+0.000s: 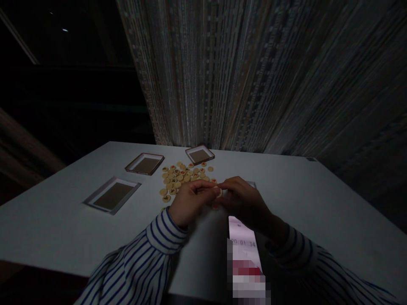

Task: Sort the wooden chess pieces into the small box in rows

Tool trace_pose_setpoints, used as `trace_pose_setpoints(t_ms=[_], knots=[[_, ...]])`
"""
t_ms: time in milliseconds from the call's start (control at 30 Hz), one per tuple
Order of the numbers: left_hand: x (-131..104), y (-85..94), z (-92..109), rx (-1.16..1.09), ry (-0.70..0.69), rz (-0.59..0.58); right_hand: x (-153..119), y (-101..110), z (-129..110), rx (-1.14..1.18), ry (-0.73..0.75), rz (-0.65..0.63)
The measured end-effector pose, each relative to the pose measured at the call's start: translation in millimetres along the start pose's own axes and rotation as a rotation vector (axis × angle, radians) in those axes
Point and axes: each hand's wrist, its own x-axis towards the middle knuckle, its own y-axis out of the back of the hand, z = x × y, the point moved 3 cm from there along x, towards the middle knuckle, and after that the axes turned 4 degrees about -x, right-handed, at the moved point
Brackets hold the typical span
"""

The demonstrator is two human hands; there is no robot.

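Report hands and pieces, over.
Both hands together, grip on one round piece. Loose pile just beyond. Lit phone near right forearm; no obstruction seen at the grip.

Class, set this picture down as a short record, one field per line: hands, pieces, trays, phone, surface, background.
Left hand: left hand, fingertips on a round piece
Right hand: right hand, fingers at the same piece
Loose pieces: pale discs, some with red or dark characters, piled beyond the left hand
Trays: three shallow ones, nearest, middle, farthest
Phone: lit phone, screen partly pixelated
Surface: white table
Background: strand curtain
Lighting: dim
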Motion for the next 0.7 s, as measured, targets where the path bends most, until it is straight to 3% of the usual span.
trace_pose_setpoints(t_ms=[333,433,700], knots=[[14.2,-17.2,-16.1,0.023,-0.061,-0.094,-8.9,19.9,11.1,-0.103,0.015,0.133],[19.6,-17.3,-22.3,0.018,-0.097,-0.109,-11.8,20.0,17.2,-0.089,0.005,0.086],[29.1,-12.0,-39.0,-0.019,-0.079,0.035,-0.9,23.0,24.7,-0.157,0.062,-0.138]])
